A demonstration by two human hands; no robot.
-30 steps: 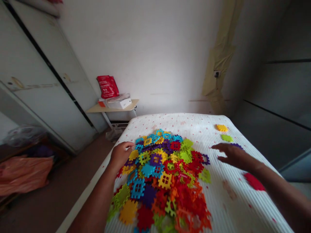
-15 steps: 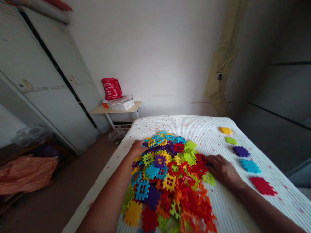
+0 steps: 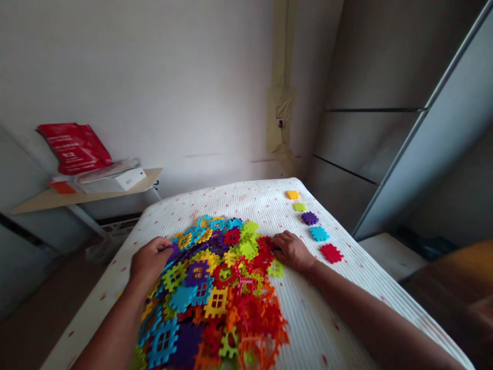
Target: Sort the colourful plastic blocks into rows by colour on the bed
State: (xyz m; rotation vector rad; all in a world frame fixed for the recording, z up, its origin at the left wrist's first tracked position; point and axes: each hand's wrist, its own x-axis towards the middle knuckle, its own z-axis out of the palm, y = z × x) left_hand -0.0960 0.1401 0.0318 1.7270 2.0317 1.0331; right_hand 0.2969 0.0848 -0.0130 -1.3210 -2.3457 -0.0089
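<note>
In the head view, the pile of toothed plastic pieces (image 3: 216, 302) lay before you on the white spotted cover (image 3: 323, 308), between your hands, its long axis running away from you toward the wall. Its flat squares faced various ways, some tilted on their neighbours. To its right a row stretched along the cover's edge, slanting leftward with distance: red square (image 3: 331, 253) nearest you, then blue square (image 3: 319, 234), purple square (image 3: 309, 218), light green square (image 3: 299, 206) and yellow square (image 3: 293, 195). Your left hand (image 3: 148, 261) was narrowed at the pile's left edge, fingers at a purple piece (image 3: 174, 251); whether they gripped it, you could not tell. Your right hand (image 3: 293, 250) was half curled against the red pieces (image 3: 265, 252) on the right side, fingertips hidden, so its hold was unclear too. On the side table (image 3: 33, 201), a red bag (image 3: 75, 147) stood behind a white box (image 3: 129, 180); their contents were out of sight. The frame's bottom cut off the pile's near end, and an orange-brown shape (image 3: 468, 270) at far right was blurred.
</note>
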